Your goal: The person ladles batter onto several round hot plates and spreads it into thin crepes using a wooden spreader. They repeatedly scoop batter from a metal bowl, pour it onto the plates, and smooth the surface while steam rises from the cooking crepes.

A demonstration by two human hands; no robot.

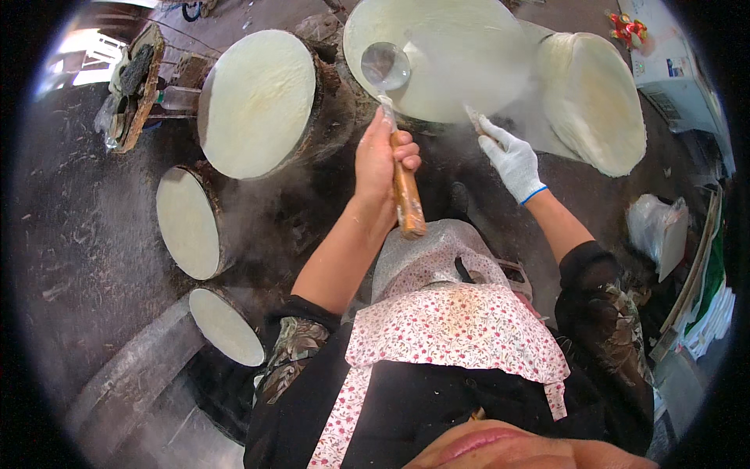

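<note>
My bare left hand is wrapped round the wooden handle of a ladle. Its round metal bowl is over the left part of a large griddle covered by a pale, thin sheet of batter. A white knitted glove with a blue cuff covers my right hand. Between its fingers is a short, thin scraper-like tool, its tip at the griddle's near edge; steam blurs the exact kind. Right of the griddle lies a stack of thin, round pancakes.
More round griddles bear pale sheets: a big one at left, smaller ones nearer me. A cluttered stand holds a bottle at far left. A white box and a plastic bag stand at right. Steam drifts around.
</note>
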